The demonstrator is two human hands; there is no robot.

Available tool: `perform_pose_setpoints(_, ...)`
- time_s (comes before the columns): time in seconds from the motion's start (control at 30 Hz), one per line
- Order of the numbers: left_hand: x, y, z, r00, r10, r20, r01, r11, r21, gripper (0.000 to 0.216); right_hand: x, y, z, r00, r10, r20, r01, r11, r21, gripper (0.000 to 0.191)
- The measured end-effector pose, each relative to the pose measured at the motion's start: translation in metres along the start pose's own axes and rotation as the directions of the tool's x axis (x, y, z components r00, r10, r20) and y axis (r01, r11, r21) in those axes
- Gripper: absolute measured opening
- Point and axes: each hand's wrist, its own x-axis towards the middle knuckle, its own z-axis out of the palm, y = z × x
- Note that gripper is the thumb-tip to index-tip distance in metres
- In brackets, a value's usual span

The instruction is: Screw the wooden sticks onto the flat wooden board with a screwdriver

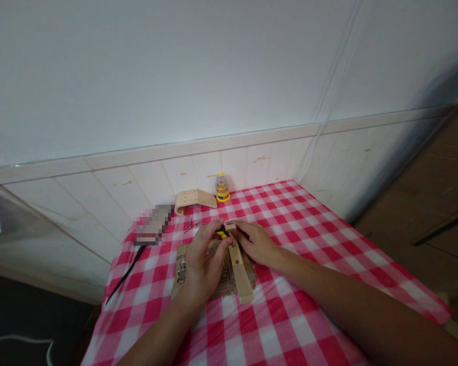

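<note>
My left hand (204,262) is closed around a small screwdriver (223,234) with a yellow and black handle; its tip is hidden. My right hand (256,243) grips the far end of a pale wooden piece (242,279), its fingers partly hidden behind the wood. Two dark round screw heads or holes show along the wooden piece. The screwdriver is close against the far end of that piece. Beneath both lies a flat brown package (221,290) with dark printed patterns. Several small screws (194,223) lie on the cloth beyond my left hand.
A red and white checked cloth (290,310) covers the table. At the back stand a curved wooden part (196,198) with small holes and a clear, yellow-based container (223,189). A pixelated flat object (154,226) with a black strap lies at left. The wall (198,170) borders the far edge.
</note>
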Motion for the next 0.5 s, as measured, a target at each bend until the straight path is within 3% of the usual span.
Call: perform_pose_setpoints(0.5,-0.0008,0.0023,-0.0005,1.0,-0.02,0.009,0.02,0.999,-0.033,0.033,0.0002,0.0006,-0.0002,1.0,-0.013,-0.011,0.013,1.0,0.007,0.033)
